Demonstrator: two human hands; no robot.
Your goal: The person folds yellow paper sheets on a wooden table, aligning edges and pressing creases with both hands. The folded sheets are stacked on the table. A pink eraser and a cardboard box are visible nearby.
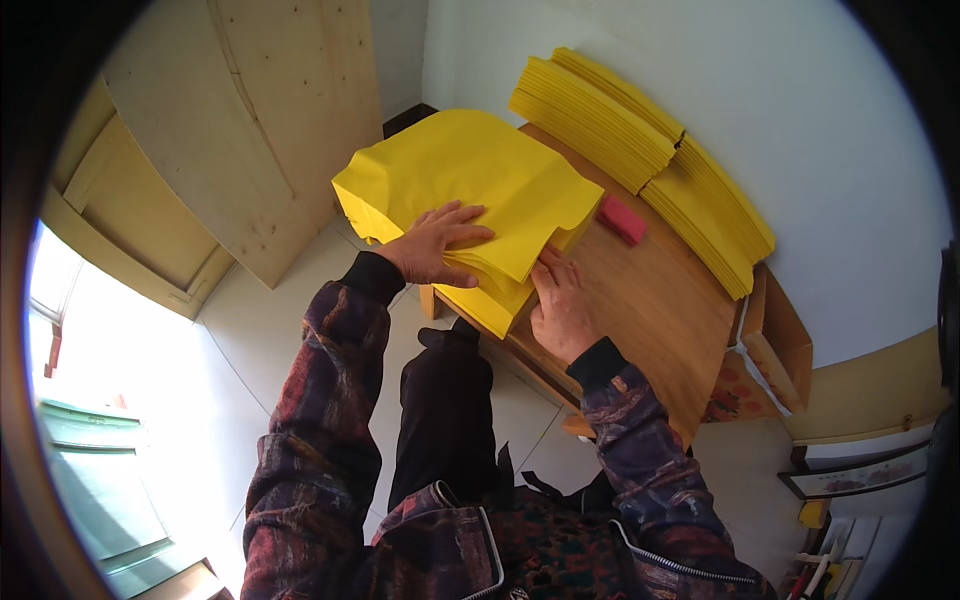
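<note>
A pile of yellow sheets (465, 172), fabric or soft paper, lies on the near left end of a wooden table (637, 300). Its top sheet is creased and bulges upward. My left hand (439, 244) rests on the pile's near part with fingers spread. Below that palm, the near edges of the upper layers are lifted and folded apart from those beneath. My right hand (562, 304) is at the pile's right side, its fingertips against the layers by a raised corner. Whether those fingers pinch a layer is hidden.
Folded yellow stacks (600, 120) line the table's wall side. A small pink folded item (622, 219) lies beside the pile. An open cardboard box (765, 360) stands past the table's right end. Plywood boards (247, 112) lean at the left.
</note>
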